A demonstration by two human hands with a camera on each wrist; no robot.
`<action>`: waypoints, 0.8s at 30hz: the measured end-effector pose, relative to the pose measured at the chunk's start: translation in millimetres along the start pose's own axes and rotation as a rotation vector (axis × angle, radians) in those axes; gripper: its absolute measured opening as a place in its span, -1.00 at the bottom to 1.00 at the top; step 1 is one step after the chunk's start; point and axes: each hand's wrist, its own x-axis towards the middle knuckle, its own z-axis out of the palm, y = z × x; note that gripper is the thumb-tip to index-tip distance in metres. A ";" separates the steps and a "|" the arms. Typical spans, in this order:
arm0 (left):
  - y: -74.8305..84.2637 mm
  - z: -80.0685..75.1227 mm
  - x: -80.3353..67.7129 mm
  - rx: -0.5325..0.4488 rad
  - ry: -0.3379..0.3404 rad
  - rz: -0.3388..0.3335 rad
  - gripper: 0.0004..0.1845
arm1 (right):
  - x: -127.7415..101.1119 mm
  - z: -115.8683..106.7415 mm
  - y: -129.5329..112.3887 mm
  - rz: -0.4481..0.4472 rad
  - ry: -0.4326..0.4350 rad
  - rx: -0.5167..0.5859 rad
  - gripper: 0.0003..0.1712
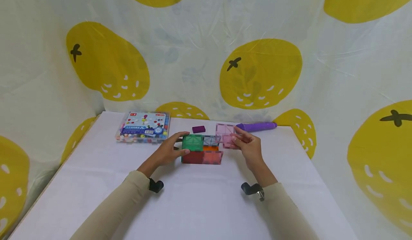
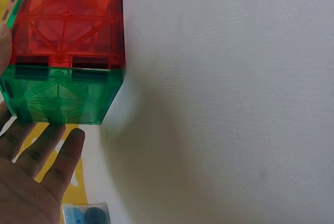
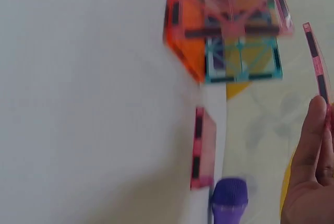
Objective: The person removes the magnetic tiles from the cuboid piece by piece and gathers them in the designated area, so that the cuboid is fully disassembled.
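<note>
Nearest, the left hand (image 1: 167,152) rests with spread fingers against the green end of the tile structure (image 1: 202,150) at the centre of the white desk (image 1: 199,204). Alongside, the right hand (image 1: 249,147) pinches a pink tile (image 1: 229,141) at the structure's right end. Farther back lie a purple block (image 1: 198,129), a purple marker (image 1: 256,126) and a bead box (image 1: 143,127).

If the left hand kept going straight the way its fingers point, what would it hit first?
The left hand already touches the green tile. Pushing on would press into that tile block; depth beyond is unclear.
</note>
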 end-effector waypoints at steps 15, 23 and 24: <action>-0.3 0.1 0.2 -0.002 0.000 0.000 -0.20 | 32.3 -92.1 0.8 0.240 0.168 -0.152 -0.46; -1.1 0.8 -0.8 0.005 0.007 0.004 -0.21 | 38.2 -116.8 1.6 0.328 0.216 -0.198 -0.45; -1.3 1.0 -0.8 0.003 0.006 0.008 -0.20 | 38.1 -119.2 2.3 0.337 0.219 -0.204 -0.46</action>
